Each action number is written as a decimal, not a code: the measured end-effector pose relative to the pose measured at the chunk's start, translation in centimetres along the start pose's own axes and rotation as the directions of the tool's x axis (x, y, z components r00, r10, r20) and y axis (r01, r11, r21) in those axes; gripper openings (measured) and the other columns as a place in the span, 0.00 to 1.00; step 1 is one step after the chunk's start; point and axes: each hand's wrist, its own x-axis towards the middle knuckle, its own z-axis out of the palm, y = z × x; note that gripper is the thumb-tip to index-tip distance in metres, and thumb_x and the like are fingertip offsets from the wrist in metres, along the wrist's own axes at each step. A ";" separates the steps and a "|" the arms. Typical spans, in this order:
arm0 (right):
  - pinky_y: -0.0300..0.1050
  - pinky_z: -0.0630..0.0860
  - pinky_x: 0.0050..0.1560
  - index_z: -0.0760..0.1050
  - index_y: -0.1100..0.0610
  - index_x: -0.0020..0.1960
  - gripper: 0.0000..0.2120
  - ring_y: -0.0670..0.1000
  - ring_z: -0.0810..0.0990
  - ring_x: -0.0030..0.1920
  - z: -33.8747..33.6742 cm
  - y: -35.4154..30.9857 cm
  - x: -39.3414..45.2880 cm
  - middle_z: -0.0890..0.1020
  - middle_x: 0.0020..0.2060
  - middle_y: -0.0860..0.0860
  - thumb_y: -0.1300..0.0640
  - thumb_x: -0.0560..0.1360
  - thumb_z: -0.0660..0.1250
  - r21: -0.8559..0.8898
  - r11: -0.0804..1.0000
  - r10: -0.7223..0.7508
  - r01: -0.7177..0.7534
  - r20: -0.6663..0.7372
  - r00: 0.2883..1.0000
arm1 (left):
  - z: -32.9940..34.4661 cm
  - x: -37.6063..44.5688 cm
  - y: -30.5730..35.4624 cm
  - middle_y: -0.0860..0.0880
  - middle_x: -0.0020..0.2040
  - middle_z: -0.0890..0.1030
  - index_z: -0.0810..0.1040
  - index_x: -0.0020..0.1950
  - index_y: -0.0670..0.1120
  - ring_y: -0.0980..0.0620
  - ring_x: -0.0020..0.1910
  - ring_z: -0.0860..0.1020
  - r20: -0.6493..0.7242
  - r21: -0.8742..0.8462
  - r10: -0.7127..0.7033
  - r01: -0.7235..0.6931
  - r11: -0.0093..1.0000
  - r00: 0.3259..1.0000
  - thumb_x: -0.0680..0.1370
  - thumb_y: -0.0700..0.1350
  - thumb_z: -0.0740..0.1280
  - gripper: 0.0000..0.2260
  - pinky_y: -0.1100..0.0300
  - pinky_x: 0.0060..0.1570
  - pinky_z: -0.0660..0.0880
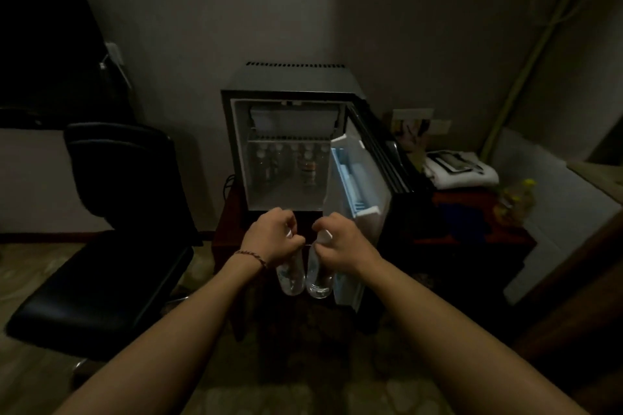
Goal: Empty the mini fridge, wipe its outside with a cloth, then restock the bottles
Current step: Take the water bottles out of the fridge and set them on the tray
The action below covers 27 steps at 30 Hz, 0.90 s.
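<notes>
**Two bottles held in front of the open mini fridge**

Both forearms reach forward from the bottom edge. The left hand [273,235] is curled tight around the neck of a clear plastic bottle [289,276], and the right hand [340,243] grips a second clear bottle [317,274] the same way — the two hang upright, just beside each other, almost touching between the hands.

Directly beyond the knuckles stands the mini fridge [236,145], its door [357,205] swung open to the right of the right hand, the door's lower edge close to that wrist. Inside, under a wire shelf [288,139], several bottles [305,165] stand toward the back; the front of the fridge floor is bare — open room just ahead of both hands. Left of the left hand sits a black office chair [111,212], near the fridge's stand. Farther right of the right hand, folded white cloth [462,172] lies on a low table.
</notes>
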 end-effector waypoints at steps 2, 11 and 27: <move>0.48 0.76 0.55 0.78 0.57 0.61 0.16 0.53 0.77 0.55 -0.2 0.3 -2.5 0.75 0.54 0.53 0.54 0.74 0.69 -0.035 0.998 0.049 -0.049 0.001 0.999 | 0.8 -1.4 1.3 0.52 0.45 0.75 0.74 0.40 0.52 0.52 0.44 0.76 0.037 0.016 0.021 -0.022 1.000 0.999 0.71 0.51 0.73 0.09 0.59 0.43 0.72; 0.33 0.69 0.41 0.73 0.45 0.50 0.09 0.44 0.76 0.46 -1.7 4.6 -11.8 0.73 0.45 0.44 0.57 0.75 0.71 -0.011 0.971 0.239 -0.239 0.009 0.971 | 6.1 -6.6 7.5 0.51 0.45 0.74 0.72 0.41 0.52 0.51 0.43 0.76 0.175 -0.003 0.188 -0.190 0.982 0.967 0.72 0.54 0.70 0.09 0.57 0.40 0.73; 0.44 0.78 0.55 0.75 0.51 0.56 0.11 0.46 0.75 0.53 -13.3 22.2 -13.7 0.72 0.53 0.46 0.56 0.75 0.71 -0.118 0.965 0.240 -0.235 0.028 0.970 | 17.7 -2.3 24.4 0.53 0.54 0.72 0.71 0.48 0.54 0.55 0.49 0.73 0.224 -0.008 0.115 -0.116 0.993 0.968 0.76 0.51 0.70 0.09 0.60 0.47 0.75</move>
